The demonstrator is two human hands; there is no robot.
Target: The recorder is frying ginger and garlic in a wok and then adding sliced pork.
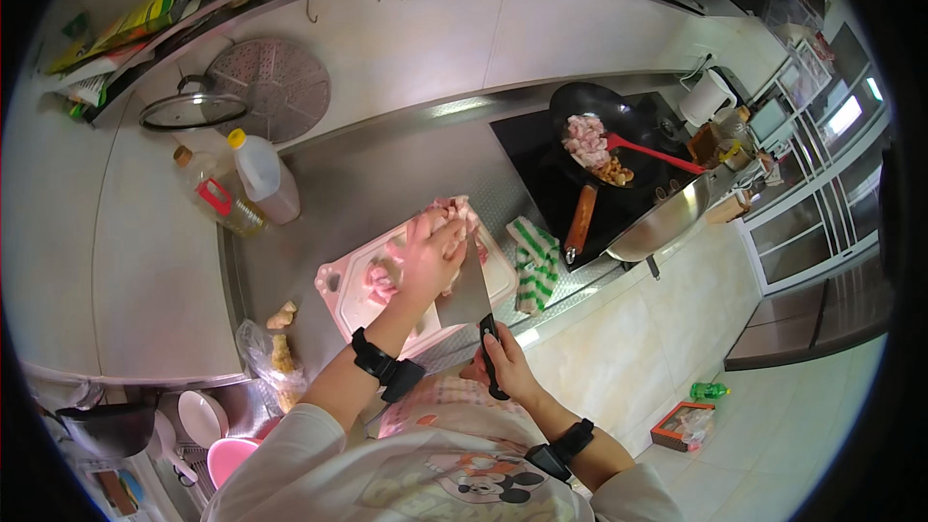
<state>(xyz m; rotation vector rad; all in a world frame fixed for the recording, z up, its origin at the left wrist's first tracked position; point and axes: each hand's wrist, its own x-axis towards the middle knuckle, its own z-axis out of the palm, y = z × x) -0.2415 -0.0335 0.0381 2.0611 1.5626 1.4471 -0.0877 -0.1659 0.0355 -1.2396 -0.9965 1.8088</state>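
Note:
My right hand (511, 362) grips the black handle of a cleaver (467, 293), whose wide blade lies over the pink-rimmed cutting board (502, 270). With fingers spread, my left hand (433, 254) presses on cut raw meat (457, 214) beside the blade, at the far side of the board. More meat pieces (380, 283) lie left of that hand. Beyond, on the black cooktop, a wok (638, 132) holds raw meat chunks (586, 139), browned pieces (616, 172) and a red spatula (652, 152).
A green-striped cloth (536, 264) lies right of the board. A steel pan or lid (663, 225) overhangs the counter edge near the wok's wooden handle (581, 221). Oil bottle (217, 192) and white jug (267, 177) stand back left. Ginger (281, 315) and a plastic bag (257, 355) lie nearer.

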